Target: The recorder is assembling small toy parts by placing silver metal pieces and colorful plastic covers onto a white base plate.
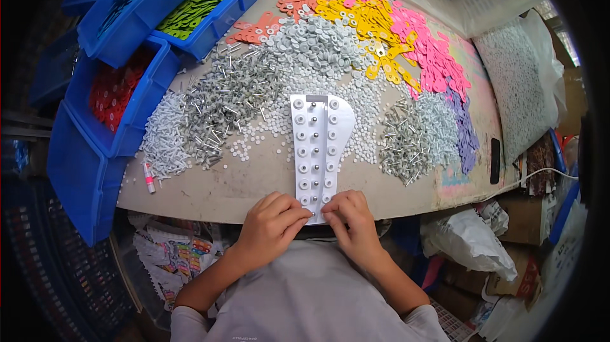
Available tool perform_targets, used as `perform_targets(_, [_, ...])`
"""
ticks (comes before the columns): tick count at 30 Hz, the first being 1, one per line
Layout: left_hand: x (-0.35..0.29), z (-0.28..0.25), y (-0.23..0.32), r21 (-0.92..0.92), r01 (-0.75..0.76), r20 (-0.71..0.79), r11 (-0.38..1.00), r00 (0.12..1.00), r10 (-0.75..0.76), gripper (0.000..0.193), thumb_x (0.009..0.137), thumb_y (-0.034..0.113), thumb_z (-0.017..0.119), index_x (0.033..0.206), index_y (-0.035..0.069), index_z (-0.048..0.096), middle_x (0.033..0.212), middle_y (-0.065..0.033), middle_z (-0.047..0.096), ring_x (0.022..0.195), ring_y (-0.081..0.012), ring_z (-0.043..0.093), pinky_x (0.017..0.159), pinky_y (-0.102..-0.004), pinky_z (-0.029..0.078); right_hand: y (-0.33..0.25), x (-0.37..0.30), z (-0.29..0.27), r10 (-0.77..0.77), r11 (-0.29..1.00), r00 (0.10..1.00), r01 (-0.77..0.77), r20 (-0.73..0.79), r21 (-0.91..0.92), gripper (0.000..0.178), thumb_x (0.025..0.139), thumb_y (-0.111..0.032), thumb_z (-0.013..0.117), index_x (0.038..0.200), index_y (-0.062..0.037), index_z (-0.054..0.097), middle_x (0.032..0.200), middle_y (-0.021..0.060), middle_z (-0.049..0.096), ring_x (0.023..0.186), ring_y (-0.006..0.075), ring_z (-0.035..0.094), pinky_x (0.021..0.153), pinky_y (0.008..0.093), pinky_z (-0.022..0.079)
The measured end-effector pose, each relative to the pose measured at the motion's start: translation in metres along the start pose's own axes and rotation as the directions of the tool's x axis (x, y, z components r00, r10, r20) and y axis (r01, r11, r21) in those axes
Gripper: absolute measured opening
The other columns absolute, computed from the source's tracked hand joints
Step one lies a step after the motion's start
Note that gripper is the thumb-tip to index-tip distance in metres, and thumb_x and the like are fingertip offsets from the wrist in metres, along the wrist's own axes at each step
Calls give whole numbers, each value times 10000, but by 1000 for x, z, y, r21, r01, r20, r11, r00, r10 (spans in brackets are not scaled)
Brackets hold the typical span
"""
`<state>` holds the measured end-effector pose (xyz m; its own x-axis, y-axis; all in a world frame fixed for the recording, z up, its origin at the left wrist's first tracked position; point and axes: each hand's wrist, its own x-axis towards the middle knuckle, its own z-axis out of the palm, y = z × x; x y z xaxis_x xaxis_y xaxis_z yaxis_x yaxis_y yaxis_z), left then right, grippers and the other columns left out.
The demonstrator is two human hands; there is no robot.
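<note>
A white plastic holder (349, 119), curved along its right side, lies lengthwise in front of me with its near end at the table edge. White round washers stand in a column down each side of it, and several metal pins (315, 151) run down its middle channel. At the near end my left hand (273, 224) pinches thumb and forefinger together beside the lowest pin. Facing it, my right hand (354, 218) has its fingertips closed at the holder's right edge, by the lowest washer. Whatever either pinch holds is too small or hidden to make out.
Heaps of metal pins (222, 100), white discs (318, 43), yellow tags (362, 18), pink tags (438, 56) and purple tags (467, 132) cover the table. Blue bins (171, 68) stack at left. A red-and-white tube (149, 178) lies near left; a filled plastic bag (521, 81) stands right.
</note>
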<state>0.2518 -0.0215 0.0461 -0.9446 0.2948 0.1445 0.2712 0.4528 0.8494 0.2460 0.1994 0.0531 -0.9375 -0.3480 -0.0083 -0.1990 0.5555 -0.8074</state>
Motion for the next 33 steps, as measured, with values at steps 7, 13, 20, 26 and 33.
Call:
perform_targets(7, [-3, 4, -8, 71, -93, -71, 993, 993, 98, 179, 790, 36, 820, 957, 54, 758, 881, -49, 674, 810, -254, 631, 694, -386, 502, 15, -7, 18, -86, 996, 989, 83, -117, -28, 163, 849, 34, 743, 986, -13, 668, 951, 118, 620, 891, 330, 595, 791, 410, 491])
perform_targets(13, [-11, 7, -13, 224, -247, -102, 943, 956, 275, 234, 757, 44, 843, 978, 68, 769, 891, -21, 656, 799, -243, 614, 677, -366, 487, 29, -7, 19, -337, 935, 931, 313, -142, -167, 228, 793, 14, 805, 991, -16, 697, 941, 109, 618, 868, 318, 611, 737, 413, 502])
perform_targets(20, [-3, 11, -19, -151, 7, -3, 989, 1000, -8, 194, 805, -19, 799, 988, 36, 761, 915, -73, 645, 831, -247, 621, 696, -360, 504, 37, -3, 20, -360, 927, 921, 335, -151, -170, 241, 781, 7, 811, 992, -19, 698, 950, 110, 621, 869, 324, 615, 745, 423, 509])
perform_targets(26, [-7, 3, -28, -285, 40, -174, 958, 980, -93, 84, 880, -42, 751, 948, -3, 720, 883, -74, 653, 817, -225, 640, 725, -342, 524, 28, 6, 2, -346, 935, 930, 332, -123, -120, 145, 865, -32, 754, 992, -5, 690, 877, 131, 632, 808, 321, 618, 716, 413, 499])
perform_targets(33, [0, 11, -51, -24, -12, -464, 1000, 886, -1, 101, 884, 18, 748, 982, 26, 726, 895, -117, 697, 829, -308, 669, 761, -403, 532, -42, 79, 0, -510, 860, 821, 492, -256, -135, 38, 895, 27, 687, 923, 3, 695, 780, 137, 635, 695, 317, 614, 614, 405, 468])
